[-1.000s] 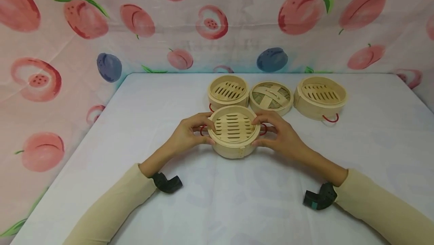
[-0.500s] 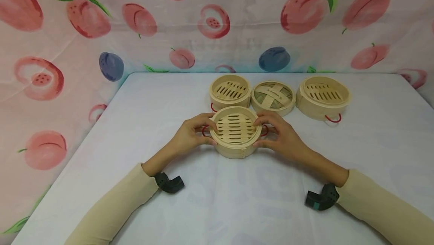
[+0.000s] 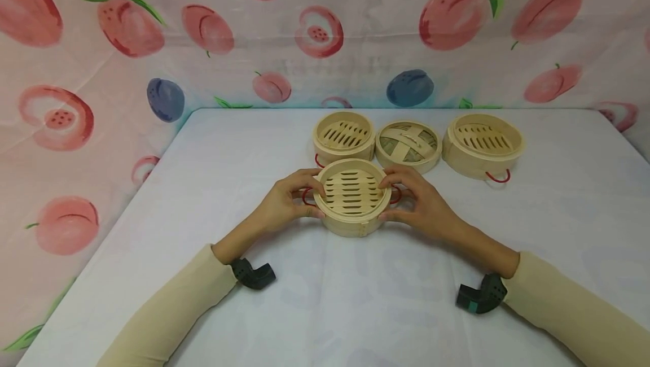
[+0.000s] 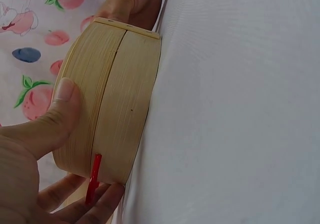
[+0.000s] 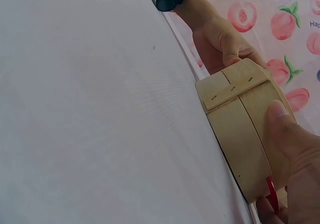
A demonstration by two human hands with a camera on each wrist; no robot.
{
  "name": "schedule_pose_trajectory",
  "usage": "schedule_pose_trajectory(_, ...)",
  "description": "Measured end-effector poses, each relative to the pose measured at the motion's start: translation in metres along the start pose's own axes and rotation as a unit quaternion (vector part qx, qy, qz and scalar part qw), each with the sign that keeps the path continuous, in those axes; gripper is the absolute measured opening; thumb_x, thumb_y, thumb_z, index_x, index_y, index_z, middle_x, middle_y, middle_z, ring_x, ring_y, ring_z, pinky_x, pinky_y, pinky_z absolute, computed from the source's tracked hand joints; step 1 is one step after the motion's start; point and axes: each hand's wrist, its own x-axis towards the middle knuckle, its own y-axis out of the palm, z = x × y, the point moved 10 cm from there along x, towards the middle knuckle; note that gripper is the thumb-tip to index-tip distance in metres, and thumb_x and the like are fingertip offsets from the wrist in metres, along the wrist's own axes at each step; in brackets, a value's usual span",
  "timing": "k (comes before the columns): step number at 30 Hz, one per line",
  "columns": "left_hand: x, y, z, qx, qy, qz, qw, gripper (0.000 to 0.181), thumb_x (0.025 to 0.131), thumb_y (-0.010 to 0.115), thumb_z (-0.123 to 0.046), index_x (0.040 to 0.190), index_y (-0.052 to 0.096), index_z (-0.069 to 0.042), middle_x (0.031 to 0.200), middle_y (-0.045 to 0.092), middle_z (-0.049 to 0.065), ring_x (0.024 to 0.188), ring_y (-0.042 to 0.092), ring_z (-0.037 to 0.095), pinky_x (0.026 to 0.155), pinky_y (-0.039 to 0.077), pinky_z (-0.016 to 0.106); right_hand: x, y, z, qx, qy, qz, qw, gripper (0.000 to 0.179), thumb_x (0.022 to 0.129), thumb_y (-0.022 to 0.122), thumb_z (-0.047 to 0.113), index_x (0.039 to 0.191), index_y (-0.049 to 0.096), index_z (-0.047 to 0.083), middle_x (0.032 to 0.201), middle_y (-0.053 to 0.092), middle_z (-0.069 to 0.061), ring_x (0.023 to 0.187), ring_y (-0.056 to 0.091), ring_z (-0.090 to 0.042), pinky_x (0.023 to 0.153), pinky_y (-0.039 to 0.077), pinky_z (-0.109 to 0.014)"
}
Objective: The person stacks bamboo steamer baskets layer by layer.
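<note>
A round bamboo steamer basket (image 3: 352,192) with a slatted bottom and red side handles stands on the white tabletop. My left hand (image 3: 288,197) grips its left side, an index finger over the rim and the thumb on the outer wall. On the opposite side my right hand (image 3: 417,200) holds it the same way. In the left wrist view, the left thumb (image 4: 62,111) presses the wall above a red handle (image 4: 93,179). The right wrist view has the right thumb (image 5: 287,126) against the wall near the other red handle (image 5: 272,194).
Behind the held basket stand a second steamer basket (image 3: 343,136), a woven steamer lid (image 3: 408,147) and a larger steamer basket (image 3: 482,144) at the right. A fruit-patterned cloth (image 3: 203,68) hangs along the table's back and left. Each forearm wears a dark wrist camera (image 3: 254,274).
Both hands keep the same grip on the steamer basket, which stays in place. Only a slight shift of the whole head view shows.
</note>
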Motion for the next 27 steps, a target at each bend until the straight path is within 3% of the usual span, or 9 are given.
schedule_pose_trajectory(5,0.0,0.0,-0.005,0.001,-0.001,0.002,1.0,0.037,0.066,0.082,0.007,0.098,0.063,0.0,0.134,0.048,0.02,0.127,0.043,0.03,0.091,0.046,0.052,-0.003,0.001,-0.02,0.002,-0.006,0.005,1.0,0.057,0.066,0.083,-0.007,0.116,0.057,0.002,0.133,0.043,-0.017,0.12,0.041,-0.022,0.084,0.051,-0.035)
schedule_pose_trajectory(12,0.0,0.002,-0.032,-0.001,0.005,0.009,0.9999,0.034,0.068,0.079,0.012,0.096,0.061,0.008,0.13,0.047,0.029,0.125,0.042,0.039,0.088,0.045,0.058,-0.003,0.001,-0.026,0.011,0.003,0.006,0.9999,0.063,0.068,0.083,-0.002,0.124,0.054,0.004,0.135,0.044,-0.012,0.122,0.042,-0.021,0.089,0.048,-0.032)
schedule_pose_trajectory(17,0.001,0.001,-0.032,-0.003,0.0,0.007,1.0,0.034,0.067,0.079,0.012,0.096,0.06,0.008,0.129,0.048,0.029,0.126,0.043,0.037,0.088,0.045,0.058,-0.002,0.001,-0.032,0.05,0.037,0.005,0.998,0.068,0.072,0.081,-0.003,0.13,0.047,0.004,0.133,0.046,-0.009,0.116,0.05,-0.026,0.092,0.045,-0.03)
schedule_pose_trajectory(23,0.001,0.001,-0.026,-0.013,-0.008,0.01,0.9998,0.034,0.069,0.079,0.011,0.097,0.061,0.007,0.132,0.047,0.027,0.126,0.043,0.036,0.094,0.043,0.055,-0.004,0.001,-0.041,0.105,0.093,-0.001,0.9901,0.064,0.076,0.078,-0.004,0.129,0.043,0.001,0.135,0.043,-0.011,0.122,0.046,-0.03,0.099,0.041,-0.03)
schedule_pose_trajectory(27,0.002,0.001,-0.012,-0.02,-0.008,0.015,0.9997,0.035,0.069,0.078,0.011,0.099,0.062,0.004,0.134,0.046,0.024,0.127,0.043,0.034,0.096,0.042,0.052,-0.004,0.001,-0.043,0.122,0.106,-0.005,0.9869,0.062,0.075,0.078,-0.005,0.126,0.043,-0.003,0.133,0.042,-0.013,0.123,0.045,-0.032,0.099,0.04,-0.028)
